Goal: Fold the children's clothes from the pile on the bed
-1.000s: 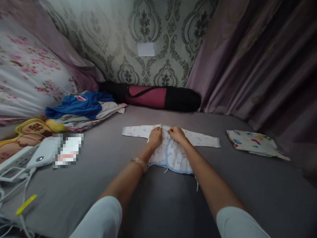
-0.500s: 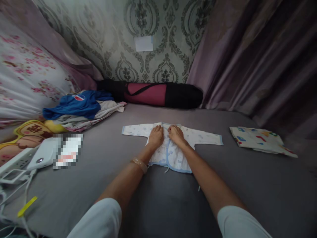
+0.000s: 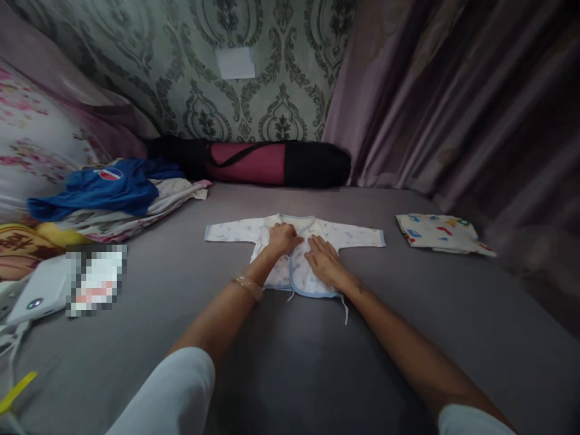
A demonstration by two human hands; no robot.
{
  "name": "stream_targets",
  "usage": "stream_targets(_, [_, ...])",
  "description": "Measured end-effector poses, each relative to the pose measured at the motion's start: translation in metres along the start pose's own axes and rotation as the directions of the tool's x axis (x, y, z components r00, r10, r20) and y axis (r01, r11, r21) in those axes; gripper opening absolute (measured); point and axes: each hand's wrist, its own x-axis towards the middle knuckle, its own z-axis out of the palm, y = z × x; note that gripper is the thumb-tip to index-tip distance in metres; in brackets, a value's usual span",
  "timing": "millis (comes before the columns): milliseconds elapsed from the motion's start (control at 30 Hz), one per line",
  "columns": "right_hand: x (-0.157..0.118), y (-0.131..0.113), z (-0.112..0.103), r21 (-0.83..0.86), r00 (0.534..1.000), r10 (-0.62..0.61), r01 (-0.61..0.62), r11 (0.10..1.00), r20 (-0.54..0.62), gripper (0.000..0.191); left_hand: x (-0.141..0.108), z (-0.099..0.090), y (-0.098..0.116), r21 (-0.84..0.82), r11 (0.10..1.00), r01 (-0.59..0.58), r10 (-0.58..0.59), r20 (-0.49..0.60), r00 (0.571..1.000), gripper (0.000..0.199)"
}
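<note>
A white baby shirt [image 3: 312,280] with a faint print and light-blue trim lies face up, its sleeves stretched out to both sides. Thin ties hang from its lower hem. My left hand [image 3: 284,238], with a bangle on the wrist, is closed at the upper front; its bent fingers pinch the fabric near the front opening. The fingertips are partly hidden. My right hand [image 3: 322,258] rests flat on the other front panel, fingers stretched out and pointing up toward the neckline.
A folded printed cloth [image 3: 441,232] lies to the right. Behind is a long black-and-red bag [image 3: 247,163] against the wall. At left are a blue garment [image 3: 102,187] on other clothes, a white device [image 3: 48,289] with cables, and a yellow strip [image 3: 18,391].
My left hand went from lying flat to a pinch near the front opening. My right hand uncurled and moved lower, now flat on the shirt. The whole view shifted somewhat.
</note>
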Motion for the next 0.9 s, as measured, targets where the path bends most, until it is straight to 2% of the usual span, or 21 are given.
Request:
stream_targets(167, [-0.005,-0.008,-0.001,-0.081,0.999,-0.01,0.012,0.997,0.03,0.062,0.0,-0.003,-0.006,-0.037,0.998,0.052,-0.05,0.035,0.998,0.026])
stream_targets(300, [-0.006,-0.01,-0.005,-0.109,0.999,-0.022,0.026,0.994,0.034,0.062,-0.009,-0.005,0.0,-0.017,1.0,0.003,-0.004,-0.057,0.998,0.028])
stream_targets(367, [-0.005,-0.011,-0.006,-0.116,0.999,-0.025,0.028,0.993,0.033,0.061,-0.01,-0.001,0.004,-0.019,0.99,-0.14,0.137,-0.096,0.986,0.03])
stream_targets(433, [-0.006,-0.013,-0.007,-0.115,0.999,-0.027,0.031,0.993,0.034,0.062,-0.007,0.007,0.006,-0.039,0.942,-0.333,0.329,-0.081,0.941,0.033])
stream_targets(500, [-0.009,-0.015,-0.006,-0.112,0.999,-0.038,0.042,0.993,0.037,0.061,-0.001,0.015,0.005,-0.065,0.894,-0.444,0.443,-0.028,0.896,0.036])
stream_targets(700, [-0.041,-0.025,-0.008,-0.048,0.995,-0.095,0.097,0.994,0.031,0.053,0.008,0.02,-0.004,-0.01,0.907,-0.42,0.42,0.066,0.905,0.042])
stream_targets(900, [-0.091,-0.04,-0.026,0.203,0.967,-0.225,0.197,0.959,0.121,0.058,-0.003,0.013,0.002,0.064,0.907,-0.416,0.407,0.126,0.905,0.051])
